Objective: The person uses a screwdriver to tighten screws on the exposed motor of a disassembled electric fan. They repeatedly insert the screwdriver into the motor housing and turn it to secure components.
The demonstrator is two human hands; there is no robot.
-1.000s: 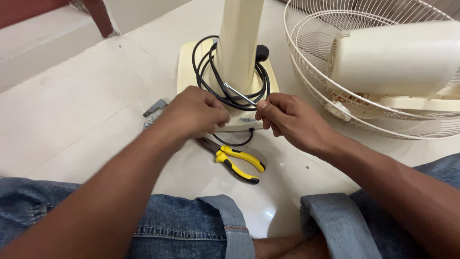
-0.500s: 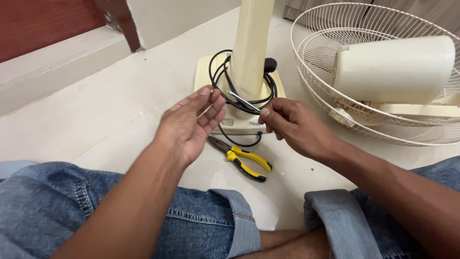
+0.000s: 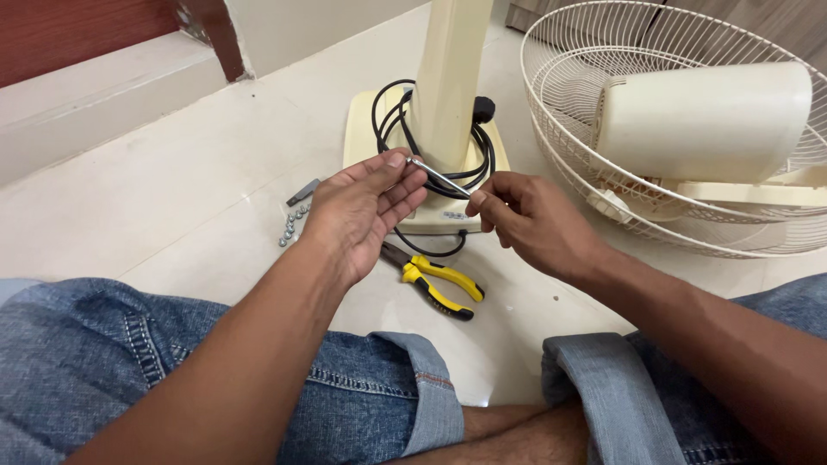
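A thin metal rod (image 3: 438, 176) is held between both hands in front of a cream fan stand base (image 3: 366, 129). My left hand (image 3: 362, 211) pinches the rod's upper end with thumb and fingertips. My right hand (image 3: 525, 220) pinches its lower end. A black power cord (image 3: 388, 120) with its plug (image 3: 483, 108) is coiled round the cream upright column (image 3: 448, 77). Yellow-handled pliers (image 3: 439, 284) lie on the floor just below the hands.
A cream fan head with motor housing (image 3: 702, 120) and wire guard (image 3: 568, 155) lies on its side at the right. Several small screws (image 3: 289, 228) and a grey metal piece (image 3: 301, 191) lie left of the base. A raised step (image 3: 103, 95) runs along the left. My jeans-clad legs fill the foreground.
Both hands have lifted off the coiled cord and drawn slightly toward me, and the metal rod now shows between them. The view has shifted, so the fan base sits farther right.
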